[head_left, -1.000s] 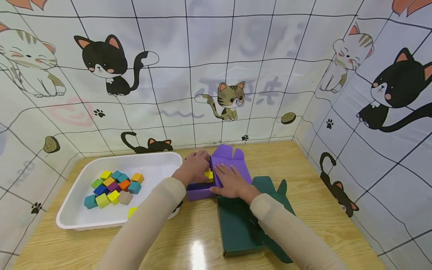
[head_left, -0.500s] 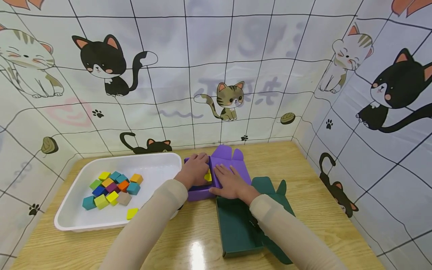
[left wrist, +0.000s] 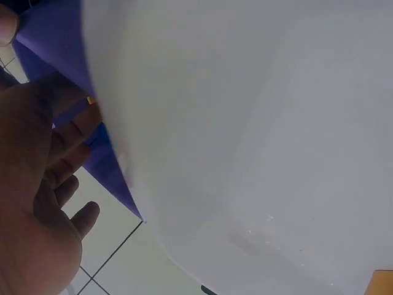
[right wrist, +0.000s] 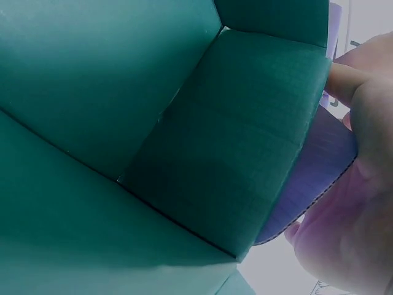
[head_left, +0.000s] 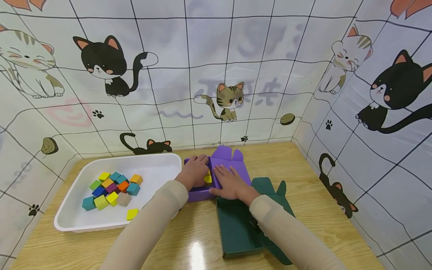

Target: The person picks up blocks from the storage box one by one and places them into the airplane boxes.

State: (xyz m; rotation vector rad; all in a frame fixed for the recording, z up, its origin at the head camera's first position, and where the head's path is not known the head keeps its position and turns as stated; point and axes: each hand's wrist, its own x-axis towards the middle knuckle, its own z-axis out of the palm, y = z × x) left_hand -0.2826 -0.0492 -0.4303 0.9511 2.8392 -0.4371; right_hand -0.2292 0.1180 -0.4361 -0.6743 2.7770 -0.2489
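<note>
My left hand (head_left: 194, 171) reaches down into an open purple cardboard box (head_left: 200, 195). Yellow cubes (head_left: 207, 179) show beside its thumb side. In the left wrist view the fingers (left wrist: 70, 132) bend into the box, with bits of yellow and blue by the tips; whether they pinch a cube is hidden. My right hand (head_left: 229, 182) lies with spread fingers on the purple box's folded-out lid (head_left: 240, 165), near its hinge side. Below that hand, a dark green cardboard box (head_left: 239, 228) stands open, partly covered by the right forearm.
At the left, a white tray (head_left: 162, 165) reaches up to the purple box. Several coloured cubes (head_left: 111, 187) lie clustered in it, and a single yellow cube (head_left: 132, 214) sits near the left sleeve. Cat-print sheeting (head_left: 209, 56) walls in the wooden table (head_left: 324, 240).
The left hand shifts slightly inside the purple box, and the yellow cubes beside it show differently. The right hand stays in place on the lid.
</note>
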